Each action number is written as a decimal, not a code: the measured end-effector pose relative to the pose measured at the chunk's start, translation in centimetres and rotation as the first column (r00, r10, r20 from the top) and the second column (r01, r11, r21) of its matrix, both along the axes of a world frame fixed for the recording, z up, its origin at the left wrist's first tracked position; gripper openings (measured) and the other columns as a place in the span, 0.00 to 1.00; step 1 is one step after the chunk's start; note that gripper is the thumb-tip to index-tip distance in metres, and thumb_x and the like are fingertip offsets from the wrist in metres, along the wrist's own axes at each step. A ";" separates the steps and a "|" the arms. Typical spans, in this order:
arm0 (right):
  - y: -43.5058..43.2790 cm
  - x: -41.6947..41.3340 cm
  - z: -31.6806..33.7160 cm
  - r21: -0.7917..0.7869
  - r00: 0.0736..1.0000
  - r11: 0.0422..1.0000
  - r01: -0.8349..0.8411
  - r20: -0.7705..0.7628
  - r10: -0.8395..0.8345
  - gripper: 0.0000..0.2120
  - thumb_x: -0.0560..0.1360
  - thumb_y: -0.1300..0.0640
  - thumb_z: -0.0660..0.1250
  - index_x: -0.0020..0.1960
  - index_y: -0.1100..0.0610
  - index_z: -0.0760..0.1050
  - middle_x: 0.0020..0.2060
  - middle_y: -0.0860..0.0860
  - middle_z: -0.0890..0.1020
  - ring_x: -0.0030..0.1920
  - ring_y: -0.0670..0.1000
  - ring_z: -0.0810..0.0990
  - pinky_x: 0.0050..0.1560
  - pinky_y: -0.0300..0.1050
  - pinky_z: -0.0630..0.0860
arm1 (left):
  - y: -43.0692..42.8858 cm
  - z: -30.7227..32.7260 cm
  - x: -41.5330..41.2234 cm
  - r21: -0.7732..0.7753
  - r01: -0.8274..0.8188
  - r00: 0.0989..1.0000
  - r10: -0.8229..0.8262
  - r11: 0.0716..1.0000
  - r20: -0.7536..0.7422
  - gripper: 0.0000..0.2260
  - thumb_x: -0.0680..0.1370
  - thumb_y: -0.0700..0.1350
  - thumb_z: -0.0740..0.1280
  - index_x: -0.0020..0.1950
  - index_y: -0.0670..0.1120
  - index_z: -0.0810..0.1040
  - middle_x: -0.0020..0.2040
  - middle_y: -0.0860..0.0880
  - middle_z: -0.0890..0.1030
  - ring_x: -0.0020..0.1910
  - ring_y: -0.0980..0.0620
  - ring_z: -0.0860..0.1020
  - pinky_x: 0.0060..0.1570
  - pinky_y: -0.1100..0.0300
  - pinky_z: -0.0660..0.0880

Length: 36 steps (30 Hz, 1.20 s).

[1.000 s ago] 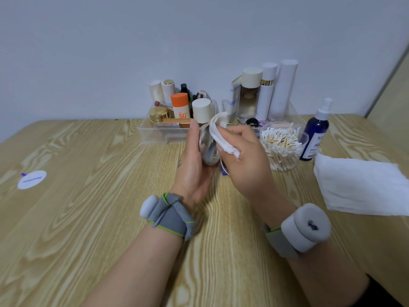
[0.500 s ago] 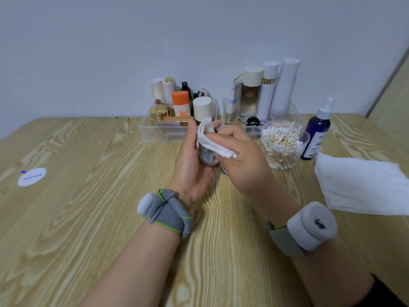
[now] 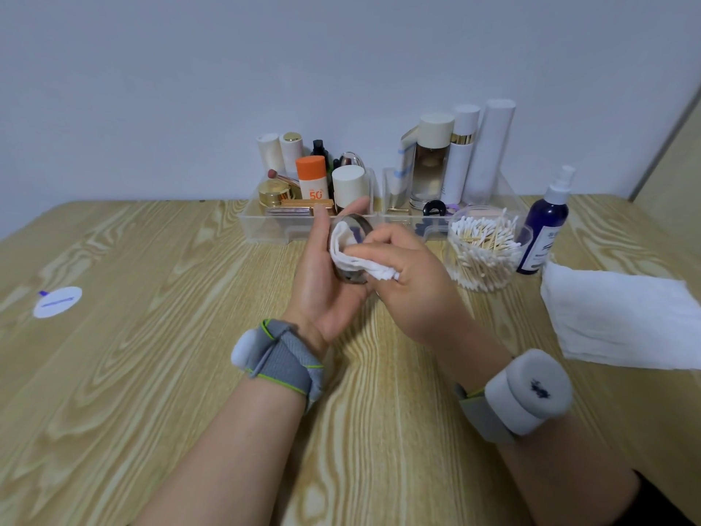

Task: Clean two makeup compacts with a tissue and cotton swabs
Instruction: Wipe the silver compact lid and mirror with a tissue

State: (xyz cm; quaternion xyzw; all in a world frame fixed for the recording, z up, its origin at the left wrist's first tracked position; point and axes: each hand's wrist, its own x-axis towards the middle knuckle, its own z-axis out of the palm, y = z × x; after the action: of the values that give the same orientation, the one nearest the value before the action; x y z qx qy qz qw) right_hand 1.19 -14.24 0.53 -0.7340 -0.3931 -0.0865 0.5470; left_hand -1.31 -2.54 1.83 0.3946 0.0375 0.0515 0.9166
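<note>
The compact [image 3: 360, 224], a small round silvery case, is held up above the middle of the wooden table [image 3: 151, 336], just nearer than the clear organiser tray [image 3: 265, 231]. Little of it shows: a curved upper rim, a dark patch at its lower edge and a hint of purple inside. The rest lies behind a folded white tissue [image 3: 347, 258] and the right hand [image 3: 409, 286], so what its inside looks like cannot be told. The left hand [image 3: 322, 282] grips the compact from the left, thumb upright along its near side and one fingertip showing over its far rim (the other fingers are hidden behind it). The right hand's fingers are curled tight, pinching the tissue and pressing it into the compact's face; their tips are buried in the folds. To the right stands a clear jar of cotton swabs [image 3: 483, 248], then a dark blue spray bottle [image 3: 544, 229]. Nearer on the right lies a flat white tissue sheet [image 3: 622, 317], cut off by the frame edge. Bottles and tubes crowd the tray, their labels mostly unreadable.
</note>
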 end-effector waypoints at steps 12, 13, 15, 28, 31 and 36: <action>0.0 0.3 -0.1 -0.023 0.982 0.984 0.178 -0.066 -0.179 0.17 0.78 0.63 0.63 0.66 0.54 0.76 0.48 0.44 0.73 0.51 0.46 0.75 0.51 0.33 0.68 | -0.6 0.1 -0.1 -0.012 0.026 0.999 -0.026 1.000 0.037 0.16 0.83 0.49 0.55 0.55 0.42 0.78 0.48 0.45 0.82 0.49 0.50 0.79 0.54 0.57 0.72; -0.1 0.4 0.0 -0.030 0.978 0.981 0.193 -0.073 -0.194 0.17 0.78 0.63 0.63 0.66 0.54 0.76 0.48 0.44 0.72 0.51 0.46 0.75 0.51 0.32 0.68 | -0.5 0.1 -0.1 -0.002 0.031 0.999 -0.031 1.000 0.037 0.16 0.83 0.50 0.55 0.56 0.42 0.78 0.48 0.45 0.82 0.49 0.50 0.79 0.55 0.57 0.72; -0.3 0.4 0.1 -0.051 0.968 0.970 0.238 -0.070 -0.241 0.18 0.78 0.62 0.63 0.67 0.52 0.75 0.49 0.43 0.72 0.52 0.45 0.74 0.51 0.29 0.67 | -0.6 0.1 -0.2 0.012 0.045 0.999 -0.045 0.999 0.021 0.18 0.82 0.52 0.56 0.58 0.41 0.78 0.50 0.44 0.81 0.51 0.49 0.79 0.59 0.57 0.72; -0.5 -0.2 0.9 0.042 0.969 0.986 0.161 -0.197 -0.150 0.15 0.79 0.60 0.63 0.63 0.49 0.77 0.50 0.45 0.74 0.50 0.40 0.76 0.50 0.26 0.68 | -1.0 0.4 -0.7 0.082 0.091 0.995 -0.089 0.992 -0.039 0.29 0.80 0.62 0.58 0.70 0.41 0.72 0.56 0.41 0.81 0.57 0.46 0.80 0.63 0.50 0.74; -0.4 -0.4 1.0 0.043 0.973 0.990 0.132 -0.198 -0.121 0.15 0.79 0.59 0.63 0.64 0.48 0.76 0.50 0.44 0.74 0.49 0.40 0.76 0.51 0.28 0.69 | -0.9 0.1 -0.6 0.040 0.128 0.992 -0.127 0.991 -0.025 0.29 0.81 0.61 0.58 0.73 0.41 0.70 0.55 0.41 0.80 0.57 0.45 0.78 0.63 0.50 0.73; -0.3 -0.6 1.1 0.062 0.971 0.995 0.080 -0.229 -0.064 0.14 0.79 0.61 0.63 0.63 0.51 0.78 0.49 0.46 0.74 0.49 0.40 0.76 0.51 0.29 0.68 | -0.5 -0.2 -0.3 0.036 0.149 0.988 -0.148 0.988 -0.032 0.23 0.81 0.59 0.58 0.66 0.41 0.72 0.52 0.42 0.79 0.55 0.45 0.77 0.65 0.50 0.69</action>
State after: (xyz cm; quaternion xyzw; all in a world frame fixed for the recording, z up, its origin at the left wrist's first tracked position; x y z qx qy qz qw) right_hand 0.57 -14.53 1.66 -0.7331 -0.2978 -0.0360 0.6103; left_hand -1.59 -3.05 1.62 0.4145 0.0204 -0.0222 0.9095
